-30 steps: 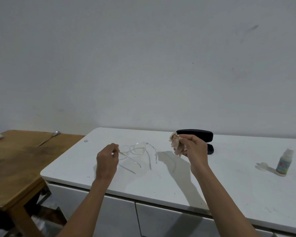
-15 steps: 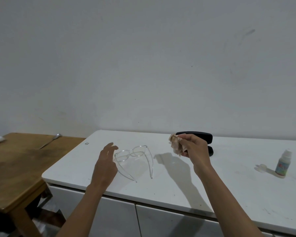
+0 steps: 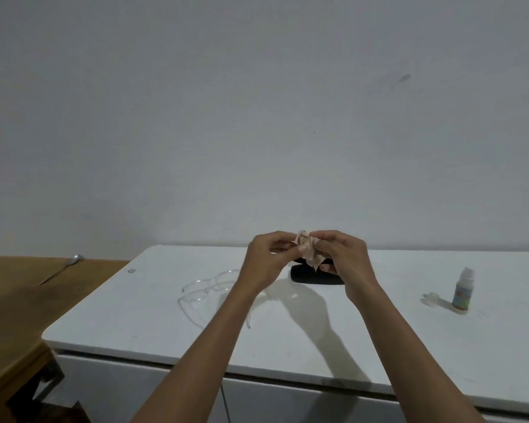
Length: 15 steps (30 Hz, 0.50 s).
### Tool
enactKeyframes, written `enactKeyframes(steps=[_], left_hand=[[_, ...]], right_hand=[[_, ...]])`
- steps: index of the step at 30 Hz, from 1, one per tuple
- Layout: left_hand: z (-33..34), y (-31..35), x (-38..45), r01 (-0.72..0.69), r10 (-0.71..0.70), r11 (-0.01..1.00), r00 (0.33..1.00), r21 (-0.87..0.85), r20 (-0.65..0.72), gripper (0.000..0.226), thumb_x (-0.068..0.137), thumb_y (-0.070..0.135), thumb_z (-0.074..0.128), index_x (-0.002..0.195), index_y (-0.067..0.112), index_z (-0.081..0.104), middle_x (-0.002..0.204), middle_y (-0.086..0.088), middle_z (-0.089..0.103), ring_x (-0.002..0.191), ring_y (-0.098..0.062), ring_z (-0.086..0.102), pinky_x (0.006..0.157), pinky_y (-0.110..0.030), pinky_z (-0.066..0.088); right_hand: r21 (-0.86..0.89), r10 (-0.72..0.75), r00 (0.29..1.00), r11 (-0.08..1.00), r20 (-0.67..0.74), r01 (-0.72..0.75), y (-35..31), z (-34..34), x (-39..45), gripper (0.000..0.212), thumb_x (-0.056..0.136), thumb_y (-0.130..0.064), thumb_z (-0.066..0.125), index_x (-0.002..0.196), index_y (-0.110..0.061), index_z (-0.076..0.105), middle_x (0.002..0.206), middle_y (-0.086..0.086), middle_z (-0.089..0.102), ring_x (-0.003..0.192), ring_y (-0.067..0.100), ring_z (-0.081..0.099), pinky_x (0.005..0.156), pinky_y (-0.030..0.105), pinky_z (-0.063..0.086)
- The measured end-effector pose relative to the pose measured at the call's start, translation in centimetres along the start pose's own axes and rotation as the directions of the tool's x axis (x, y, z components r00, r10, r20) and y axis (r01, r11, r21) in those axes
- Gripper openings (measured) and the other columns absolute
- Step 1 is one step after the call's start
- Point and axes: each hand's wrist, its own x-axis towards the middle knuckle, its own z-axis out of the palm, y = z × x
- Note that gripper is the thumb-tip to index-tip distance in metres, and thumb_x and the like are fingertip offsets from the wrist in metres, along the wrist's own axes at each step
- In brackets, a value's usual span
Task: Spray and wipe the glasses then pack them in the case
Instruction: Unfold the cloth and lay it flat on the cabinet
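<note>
Clear-framed glasses (image 3: 206, 290) lie on the white cabinet top (image 3: 129, 319), arms unfolded, partly hidden by my left forearm. Both hands are raised above the top and meet on a small crumpled beige cloth (image 3: 307, 251). My left hand (image 3: 264, 262) pinches its left side and my right hand (image 3: 345, 261) grips its right side. Behind and below the hands sits the black glasses case (image 3: 315, 279), partly covered by them. A small white spray bottle (image 3: 463, 290) stands at the right with its clear cap (image 3: 430, 299) lying beside it.
A wooden table (image 3: 22, 312) adjoins the cabinet on the left, with a metal spoon (image 3: 63, 267) lying on it. A plain grey wall rises behind. Cabinet drawer fronts (image 3: 135, 389) run along below the top's near edge.
My left hand let go of the glasses, which now lie on the top, and rose to the right to join my right hand on the cloth.
</note>
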Motion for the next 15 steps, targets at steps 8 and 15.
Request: enactKeyframes(steps=[8, 15], left_hand=[[3.2, 3.1, 1.9, 0.278, -0.274, 0.927, 0.960, -0.251, 0.052, 0.006, 0.088, 0.014, 0.077, 0.085, 0.010, 0.073, 0.083, -0.008, 0.074, 0.080, -0.020, 0.071, 0.073, -0.032, 0.061], [4.0, 5.0, 3.2, 0.446, -0.440, 0.818, 0.892, -0.362, 0.106, 0.009, 0.085, 0.017, 0.079, 0.080, 0.014, 0.072, 0.075, 0.000, 0.073, 0.079, -0.018, 0.073, 0.078, -0.034, 0.060]], right_hand=[[-0.167, -0.018, 1.000, 0.986, 0.002, 0.018, -0.6, -4.6, 0.1, 0.022, 0.089, -0.020, 0.073, 0.104, -0.033, 0.081, 0.082, 0.005, 0.080, 0.083, 0.016, 0.075, 0.085, 0.038, 0.060], [-0.466, -0.168, 0.985, 0.875, -0.046, 0.128, -1.6, -6.6, 1.3, 0.035, 0.085, -0.030, 0.082, 0.119, -0.032, 0.077, 0.100, -0.001, 0.070, 0.093, 0.010, 0.067, 0.077, 0.022, 0.048]])
